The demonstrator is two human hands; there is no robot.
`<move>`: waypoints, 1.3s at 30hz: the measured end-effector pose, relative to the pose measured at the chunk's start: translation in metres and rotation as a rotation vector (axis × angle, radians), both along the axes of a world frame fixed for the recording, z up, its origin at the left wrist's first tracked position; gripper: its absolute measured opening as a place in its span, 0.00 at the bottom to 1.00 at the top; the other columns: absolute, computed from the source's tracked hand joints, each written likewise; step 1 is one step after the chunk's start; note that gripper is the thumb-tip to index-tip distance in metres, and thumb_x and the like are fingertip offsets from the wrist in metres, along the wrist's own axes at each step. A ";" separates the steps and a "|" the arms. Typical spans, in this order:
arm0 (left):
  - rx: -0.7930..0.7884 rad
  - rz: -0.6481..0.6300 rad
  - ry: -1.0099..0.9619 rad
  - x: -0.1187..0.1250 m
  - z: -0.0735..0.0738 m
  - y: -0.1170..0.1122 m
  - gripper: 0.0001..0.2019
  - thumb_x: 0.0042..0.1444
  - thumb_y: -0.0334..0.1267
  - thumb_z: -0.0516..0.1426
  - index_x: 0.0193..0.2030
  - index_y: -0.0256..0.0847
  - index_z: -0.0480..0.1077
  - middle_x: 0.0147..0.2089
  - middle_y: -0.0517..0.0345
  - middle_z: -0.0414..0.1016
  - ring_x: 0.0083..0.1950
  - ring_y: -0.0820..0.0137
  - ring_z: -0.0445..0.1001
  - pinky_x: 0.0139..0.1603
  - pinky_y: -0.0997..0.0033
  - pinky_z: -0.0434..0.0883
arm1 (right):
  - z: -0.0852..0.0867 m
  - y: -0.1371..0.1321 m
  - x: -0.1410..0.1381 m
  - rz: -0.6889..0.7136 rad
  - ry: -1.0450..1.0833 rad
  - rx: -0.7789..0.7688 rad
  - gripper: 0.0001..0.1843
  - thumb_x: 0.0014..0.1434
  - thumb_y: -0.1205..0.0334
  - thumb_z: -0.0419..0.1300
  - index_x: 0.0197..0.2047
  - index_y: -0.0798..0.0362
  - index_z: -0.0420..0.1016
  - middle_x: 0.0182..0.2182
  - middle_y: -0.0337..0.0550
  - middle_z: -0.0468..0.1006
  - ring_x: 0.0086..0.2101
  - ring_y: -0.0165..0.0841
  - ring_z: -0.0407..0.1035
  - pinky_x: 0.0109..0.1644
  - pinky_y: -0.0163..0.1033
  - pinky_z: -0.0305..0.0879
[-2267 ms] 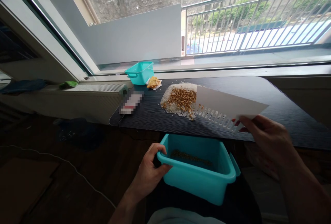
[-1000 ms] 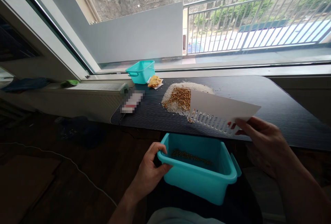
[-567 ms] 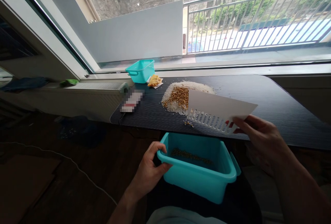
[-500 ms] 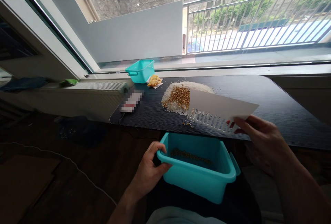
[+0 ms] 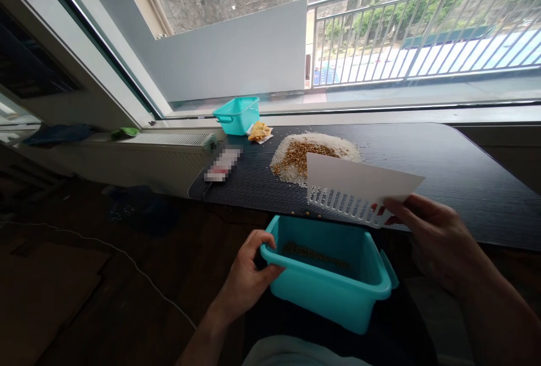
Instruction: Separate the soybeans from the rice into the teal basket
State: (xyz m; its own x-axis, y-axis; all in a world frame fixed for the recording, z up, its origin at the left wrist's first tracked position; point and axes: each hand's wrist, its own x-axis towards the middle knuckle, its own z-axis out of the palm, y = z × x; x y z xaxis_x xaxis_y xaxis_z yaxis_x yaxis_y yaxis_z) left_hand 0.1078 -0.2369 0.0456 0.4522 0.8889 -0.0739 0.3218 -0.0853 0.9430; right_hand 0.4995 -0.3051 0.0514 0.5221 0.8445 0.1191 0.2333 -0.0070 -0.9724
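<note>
My right hand pinches the right end of a white slotted scraper card, whose comb edge stands at the near edge of the dark table. Just past it lies a pile of white rice topped with yellow beans. A few beans sit at the table's edge, right over the bin. My left hand grips the left rim of a teal bin held below that edge on my lap; a thin layer of beans lies inside it.
A second, smaller teal bin stands at the table's far left corner beside a yellow packet. A blurred flat object lies left of the pile. A radiator runs along the window; a white cable crosses the floor.
The scraper has been drawn from the pile towards the table's near edge, dragging a few beans with it. The left hand and bin have stayed put. The view shifted slightly left.
</note>
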 end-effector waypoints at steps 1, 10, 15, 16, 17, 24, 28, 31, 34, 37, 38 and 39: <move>0.001 0.004 0.000 -0.001 0.000 0.000 0.19 0.65 0.57 0.77 0.44 0.49 0.78 0.47 0.59 0.80 0.46 0.58 0.76 0.53 0.62 0.79 | -0.001 0.001 -0.001 0.030 0.020 -0.009 0.40 0.49 0.10 0.86 0.44 0.37 1.01 0.40 0.45 0.99 0.39 0.57 0.94 0.51 0.66 1.00; 0.037 0.068 -0.080 -0.005 -0.018 -0.001 0.17 0.65 0.55 0.76 0.44 0.49 0.78 0.47 0.58 0.81 0.47 0.57 0.78 0.55 0.61 0.79 | 0.000 0.011 -0.012 0.142 0.010 -0.035 0.45 0.47 0.08 0.85 0.42 0.42 1.00 0.38 0.47 0.98 0.39 0.53 0.92 0.48 0.61 0.98; 0.016 0.070 -0.035 -0.010 -0.009 0.001 0.17 0.64 0.55 0.77 0.43 0.49 0.78 0.46 0.58 0.80 0.48 0.56 0.79 0.55 0.60 0.80 | 0.001 0.042 -0.033 0.171 -0.072 -0.002 0.48 0.50 0.05 0.80 0.35 0.46 0.95 0.31 0.46 0.92 0.34 0.46 0.87 0.41 0.52 0.93; 0.014 0.074 -0.020 -0.013 -0.006 0.002 0.17 0.64 0.54 0.76 0.43 0.49 0.78 0.46 0.59 0.80 0.48 0.56 0.79 0.55 0.60 0.80 | 0.002 0.046 -0.037 0.202 -0.069 -0.008 0.48 0.50 0.04 0.80 0.35 0.46 0.95 0.32 0.47 0.92 0.34 0.46 0.87 0.41 0.51 0.93; 0.018 0.084 -0.006 -0.016 -0.004 0.003 0.17 0.63 0.54 0.76 0.43 0.49 0.78 0.46 0.59 0.80 0.47 0.56 0.79 0.56 0.59 0.80 | 0.003 0.048 -0.041 0.228 -0.055 -0.015 0.49 0.49 0.04 0.80 0.35 0.47 0.95 0.34 0.48 0.93 0.35 0.47 0.88 0.42 0.52 0.93; 0.081 0.143 0.046 -0.033 -0.002 0.009 0.17 0.63 0.54 0.76 0.42 0.50 0.78 0.42 0.60 0.79 0.45 0.56 0.78 0.57 0.57 0.82 | -0.003 0.034 -0.045 0.136 0.001 -0.029 0.42 0.51 0.12 0.85 0.41 0.46 0.99 0.37 0.48 0.97 0.37 0.51 0.92 0.43 0.54 0.96; 0.077 0.122 0.036 -0.023 -0.003 0.007 0.17 0.62 0.55 0.76 0.42 0.50 0.78 0.44 0.59 0.82 0.45 0.56 0.79 0.57 0.58 0.82 | -0.014 0.021 -0.026 -0.040 0.001 -0.038 0.34 0.54 0.22 0.87 0.42 0.45 0.98 0.36 0.47 0.97 0.35 0.53 0.93 0.42 0.56 0.97; 0.060 0.084 0.014 -0.013 -0.004 0.006 0.17 0.63 0.56 0.76 0.42 0.49 0.79 0.45 0.58 0.83 0.46 0.56 0.79 0.54 0.60 0.82 | -0.022 0.010 -0.009 -0.120 -0.012 -0.012 0.32 0.56 0.24 0.86 0.43 0.45 0.98 0.37 0.46 0.98 0.35 0.52 0.93 0.42 0.54 0.96; 0.034 0.061 -0.010 -0.008 -0.005 0.005 0.18 0.64 0.57 0.77 0.42 0.49 0.79 0.45 0.57 0.82 0.46 0.56 0.80 0.53 0.60 0.83 | -0.028 0.000 0.006 -0.181 -0.062 -0.001 0.29 0.60 0.25 0.84 0.44 0.43 0.98 0.37 0.45 0.98 0.35 0.51 0.93 0.41 0.52 0.94; 0.028 0.047 -0.012 -0.007 -0.006 0.005 0.20 0.65 0.58 0.78 0.42 0.49 0.79 0.45 0.57 0.81 0.46 0.55 0.80 0.53 0.59 0.83 | -0.028 -0.005 0.018 -0.266 -0.129 -0.013 0.26 0.65 0.26 0.81 0.45 0.41 0.98 0.37 0.44 0.98 0.35 0.52 0.94 0.44 0.54 0.93; 0.028 0.037 -0.008 -0.007 -0.006 0.005 0.20 0.65 0.58 0.78 0.42 0.49 0.80 0.45 0.58 0.81 0.46 0.55 0.80 0.54 0.59 0.83 | -0.027 -0.005 0.022 -0.278 -0.151 -0.020 0.26 0.66 0.26 0.80 0.45 0.40 0.97 0.37 0.44 0.98 0.36 0.53 0.94 0.44 0.55 0.92; 0.029 0.027 -0.005 -0.008 -0.006 0.005 0.20 0.66 0.59 0.78 0.43 0.49 0.80 0.45 0.58 0.80 0.46 0.56 0.79 0.54 0.59 0.83 | -0.025 -0.005 0.025 -0.289 -0.174 -0.027 0.25 0.67 0.27 0.79 0.44 0.40 0.97 0.36 0.44 0.97 0.36 0.54 0.94 0.44 0.55 0.92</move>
State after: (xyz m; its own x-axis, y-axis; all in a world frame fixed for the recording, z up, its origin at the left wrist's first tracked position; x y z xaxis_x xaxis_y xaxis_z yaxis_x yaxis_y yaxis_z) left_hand 0.1001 -0.2320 0.0394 0.4278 0.9027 -0.0458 0.3199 -0.1038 0.9418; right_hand 0.5244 -0.3106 0.0266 0.7145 0.6684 0.2070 0.3804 -0.1228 -0.9166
